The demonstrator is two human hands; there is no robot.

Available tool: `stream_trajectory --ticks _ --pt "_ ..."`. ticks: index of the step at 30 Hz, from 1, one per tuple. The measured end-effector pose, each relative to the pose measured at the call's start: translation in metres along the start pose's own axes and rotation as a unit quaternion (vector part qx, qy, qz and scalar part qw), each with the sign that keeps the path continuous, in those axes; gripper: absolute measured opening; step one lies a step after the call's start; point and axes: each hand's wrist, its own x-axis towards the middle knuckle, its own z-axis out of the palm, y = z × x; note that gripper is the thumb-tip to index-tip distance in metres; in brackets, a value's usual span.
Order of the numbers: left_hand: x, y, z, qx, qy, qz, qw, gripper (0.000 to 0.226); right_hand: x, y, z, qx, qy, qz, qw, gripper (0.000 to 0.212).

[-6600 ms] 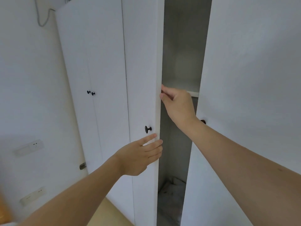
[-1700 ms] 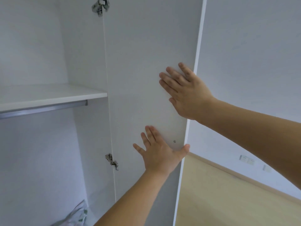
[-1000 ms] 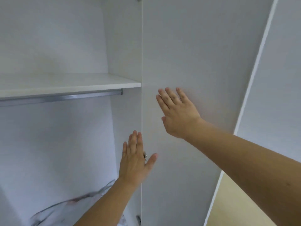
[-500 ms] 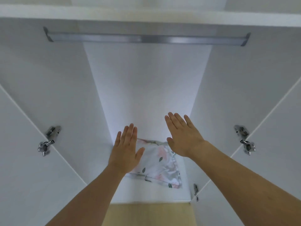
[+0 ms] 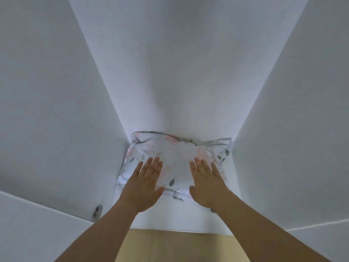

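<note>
A folded white cloth with a pink and green floral print (image 5: pixel 177 157) lies on the floor of an open white wardrobe (image 5: pixel 170 72), pushed against its back wall. My left hand (image 5: pixel 144 184) reaches over the cloth's left front part, fingers straight and together. My right hand (image 5: pixel 206 183) reaches over its right front part, fingers straight and spread. Both hands cover the cloth's front edge; whether they touch it cannot be told.
The two wardrobe doors stand swung open at the lower left (image 5: pixel 37 229) and lower right (image 5: pixel 321 237). A metal hinge (image 5: pixel 97 210) sits on the left side wall. Light wooden flooring (image 5: pixel 179 246) lies in front of the wardrobe.
My view has dropped from the hanging rail to the wardrobe floor. Both hands have moved down and forward over the floral cloth, which now looks much nearer.
</note>
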Motion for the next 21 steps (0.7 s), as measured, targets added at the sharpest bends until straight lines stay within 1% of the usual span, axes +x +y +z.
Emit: stream_trajectory --ticks 2,5,7,8,11,15,18,21 --pt "0.014 -0.004 0.067 -0.001 -0.023 -0.002 1.0 0.07 0.039 0.005 0.061 -0.001 -0.028 -0.008 1.0 0.073" --pt "0.04 -0.024 0.189 0.052 -0.055 -0.062 0.995 0.076 0.113 0.016 0.169 -0.009 -0.043 -0.003 0.999 0.072" --pt "0.057 -0.032 0.253 0.081 -0.122 -0.075 0.986 0.081 0.154 0.02 0.23 -0.018 -0.054 0.0 0.998 0.073" --pt "0.068 -0.037 0.281 0.09 -0.137 -0.074 0.984 0.082 0.172 0.022 0.257 -0.023 -0.053 0.001 0.998 0.074" --pt "0.096 -0.056 0.346 0.083 -0.127 -0.073 0.986 0.088 0.221 0.025 0.318 -0.029 -0.037 0.006 0.999 0.078" --pt "0.119 -0.076 0.395 0.071 -0.133 -0.07 0.986 0.093 0.259 0.027 0.367 -0.011 -0.052 0.018 0.998 0.089" --pt "0.136 -0.089 0.416 0.036 -0.15 -0.068 0.986 0.087 0.278 0.026 0.386 -0.014 -0.072 0.02 0.997 0.097" --pt "0.151 -0.099 0.434 -0.011 -0.155 -0.055 0.986 0.079 0.294 0.027 0.397 -0.019 -0.077 0.023 0.997 0.096"
